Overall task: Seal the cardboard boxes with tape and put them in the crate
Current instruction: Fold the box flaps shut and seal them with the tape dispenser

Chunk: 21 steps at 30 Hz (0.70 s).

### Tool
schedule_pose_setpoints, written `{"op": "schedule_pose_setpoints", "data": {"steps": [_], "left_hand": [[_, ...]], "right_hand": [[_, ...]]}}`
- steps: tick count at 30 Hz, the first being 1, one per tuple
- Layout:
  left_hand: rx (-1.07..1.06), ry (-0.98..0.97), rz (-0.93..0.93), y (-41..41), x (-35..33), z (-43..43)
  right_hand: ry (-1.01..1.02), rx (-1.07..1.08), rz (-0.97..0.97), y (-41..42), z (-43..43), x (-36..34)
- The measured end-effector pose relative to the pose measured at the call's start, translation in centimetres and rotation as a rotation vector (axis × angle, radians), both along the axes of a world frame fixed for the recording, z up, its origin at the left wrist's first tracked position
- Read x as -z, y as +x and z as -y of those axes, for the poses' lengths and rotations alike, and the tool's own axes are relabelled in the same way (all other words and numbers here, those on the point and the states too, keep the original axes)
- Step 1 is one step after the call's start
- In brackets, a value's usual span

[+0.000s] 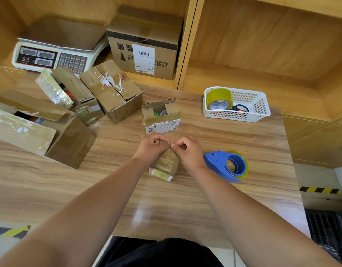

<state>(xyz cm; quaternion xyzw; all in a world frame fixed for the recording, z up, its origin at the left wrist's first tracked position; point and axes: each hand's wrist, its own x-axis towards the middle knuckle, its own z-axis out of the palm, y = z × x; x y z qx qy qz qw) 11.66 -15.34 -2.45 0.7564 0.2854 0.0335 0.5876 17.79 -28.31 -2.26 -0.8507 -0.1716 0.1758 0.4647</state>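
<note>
Small tape-glossed cardboard box, left grip and right grip pinching its top

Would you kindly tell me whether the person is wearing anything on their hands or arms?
The left arm and right arm are bare as far as the frame shows, with no sleeves. The left hand and right hand wear no gloves; no watch, bracelet or ring is visible. Dark clothing shows below.
</note>
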Motion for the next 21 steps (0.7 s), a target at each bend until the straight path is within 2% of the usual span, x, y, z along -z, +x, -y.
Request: {"op": "schedule_pose_setpoints", "data": {"steps": [11,16,21], "left_hand": [[0.013,0.033,0.021,0.3,0.2,0.5],[0.011,0.088,0.009,0.4,0.1,0.6],[-0.012,0.091,0.005,-0.3,-0.8,0.6]], "right_hand": [[-0.011,0.079,-0.093,-0.4,0.0,0.2],[-0.118,0.023,0.065,-0.5,-0.2,0.1],[-0.113,0.069,0.164,-1.3,-0.2,-0.3]]}}
